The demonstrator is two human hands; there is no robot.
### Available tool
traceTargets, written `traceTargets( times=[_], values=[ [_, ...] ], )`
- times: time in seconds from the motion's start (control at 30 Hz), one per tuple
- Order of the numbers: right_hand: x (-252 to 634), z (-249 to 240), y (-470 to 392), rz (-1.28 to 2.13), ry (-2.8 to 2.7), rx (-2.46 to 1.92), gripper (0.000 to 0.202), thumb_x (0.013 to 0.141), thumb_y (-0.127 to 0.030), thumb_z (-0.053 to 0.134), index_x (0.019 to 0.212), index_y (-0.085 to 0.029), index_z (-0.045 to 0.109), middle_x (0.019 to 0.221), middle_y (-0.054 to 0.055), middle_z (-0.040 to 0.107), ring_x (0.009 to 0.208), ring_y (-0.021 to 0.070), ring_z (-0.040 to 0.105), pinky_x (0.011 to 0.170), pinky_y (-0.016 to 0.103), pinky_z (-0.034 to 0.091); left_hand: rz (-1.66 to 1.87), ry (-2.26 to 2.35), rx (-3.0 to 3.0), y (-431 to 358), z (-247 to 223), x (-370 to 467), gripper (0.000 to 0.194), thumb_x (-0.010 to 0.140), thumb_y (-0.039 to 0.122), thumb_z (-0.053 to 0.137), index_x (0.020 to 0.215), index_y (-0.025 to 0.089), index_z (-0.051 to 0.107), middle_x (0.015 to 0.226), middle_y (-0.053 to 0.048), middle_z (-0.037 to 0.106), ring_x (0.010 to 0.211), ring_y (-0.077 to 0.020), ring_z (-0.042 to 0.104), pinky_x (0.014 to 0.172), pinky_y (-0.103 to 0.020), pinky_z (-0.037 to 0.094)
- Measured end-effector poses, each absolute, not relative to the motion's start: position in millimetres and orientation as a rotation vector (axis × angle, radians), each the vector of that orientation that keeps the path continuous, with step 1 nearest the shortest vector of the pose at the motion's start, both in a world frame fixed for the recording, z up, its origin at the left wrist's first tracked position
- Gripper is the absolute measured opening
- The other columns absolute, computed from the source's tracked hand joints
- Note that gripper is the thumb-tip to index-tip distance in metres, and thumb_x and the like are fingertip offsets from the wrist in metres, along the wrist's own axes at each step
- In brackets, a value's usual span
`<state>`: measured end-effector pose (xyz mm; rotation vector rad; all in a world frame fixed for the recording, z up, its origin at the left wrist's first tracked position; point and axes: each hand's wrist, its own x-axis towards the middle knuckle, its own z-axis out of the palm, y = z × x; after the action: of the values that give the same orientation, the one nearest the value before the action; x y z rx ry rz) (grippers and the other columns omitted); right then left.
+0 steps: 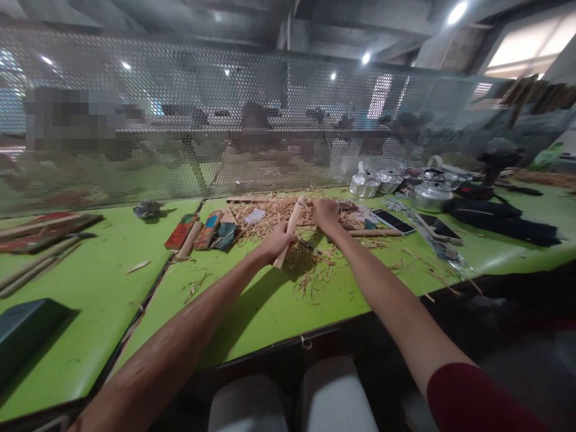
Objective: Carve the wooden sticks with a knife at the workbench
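My left hand (279,240) is closed around a pale wooden strip (294,219), which slants upward and away from me above the green table. Just right of the strip, my right hand (326,213) makes a fist over the heap of wood shavings (263,211). Whatever that fist grips is hidden from this angle. Curled shavings also lie loose on the green table (265,318) below both hands. To the left of the heap are a painted wooden block (209,229), a dark green scrap (225,235) and a round wooden stick (189,240).
A perforated metal screen (180,156) runs along the table's back, with blurred people behind it. At right are phones (392,221), foil-like silver containers (432,195) and a black cloth item (499,219). A dark green box (31,330) stands at front left.
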<state>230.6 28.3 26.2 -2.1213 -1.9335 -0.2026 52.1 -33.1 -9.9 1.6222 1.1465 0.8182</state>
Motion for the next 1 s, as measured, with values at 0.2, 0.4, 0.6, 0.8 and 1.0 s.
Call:
traceTargets(
  times=[0.2,0.4,0.6,0.8,1.0],
  values=[
    [261.8,21.7,38.7,0.009,-1.549,-2.299,0.035,0.097,-0.009,0.052,0.12,0.006,0.075,0.117,0.034,0.07,0.113,0.0312,0.068,0.089,0.029,0.048,0.767,0.99,1.685,-42.6,-12.4,49.8,0.028,0.067,0.016,0.063,0.092,0.02,0.051,0.068,0.004,0.053,0.05,-0.0115,0.048,0.045,-0.024,0.038],
    [257.0,11.2,48.3,0.09,-1.636,-2.04,0.032,0.094,-0.02,0.057,0.105,0.001,0.078,0.099,0.025,0.074,0.091,0.0241,0.066,0.075,0.026,0.042,1.047,1.046,1.476,-26.8,-26.7,50.4,0.022,0.068,0.015,0.062,0.083,0.021,0.048,0.057,0.007,0.048,0.041,-0.0094,0.043,0.041,-0.023,0.034],
    [259.3,0.7,56.2,0.327,-1.628,-1.78,0.018,0.089,-0.018,0.057,0.073,-0.014,0.062,0.06,-0.001,0.051,0.062,0.0122,0.042,0.062,0.026,0.029,1.36,1.138,1.318,-9.5,-31.8,35.2,0.019,0.076,0.021,0.066,0.084,0.021,0.048,0.059,0.008,0.048,0.044,-0.0092,0.047,0.045,-0.022,0.038],
    [259.1,1.1,61.0,0.441,-1.651,-1.579,0.016,0.087,-0.017,0.059,0.072,-0.019,0.052,0.064,-0.004,0.049,0.065,0.0123,0.041,0.065,0.027,0.03,1.481,1.133,1.344,-3.2,-33.9,29.7,0.018,0.089,0.029,0.061,0.083,0.023,0.045,0.06,0.008,0.045,0.043,-0.0087,0.045,0.043,-0.022,0.036],
    [239.1,5.2,52.4,0.429,-1.682,-1.344,0.014,0.089,-0.016,0.056,0.075,-0.016,0.055,0.07,-0.002,0.053,0.071,0.0127,0.045,0.068,0.025,0.033,1.716,1.067,1.387,-7.0,-32.5,34.0,0.019,0.094,0.033,0.06,0.092,0.024,0.044,0.068,0.008,0.046,0.047,-0.0082,0.047,0.046,-0.021,0.038]
  ],
)
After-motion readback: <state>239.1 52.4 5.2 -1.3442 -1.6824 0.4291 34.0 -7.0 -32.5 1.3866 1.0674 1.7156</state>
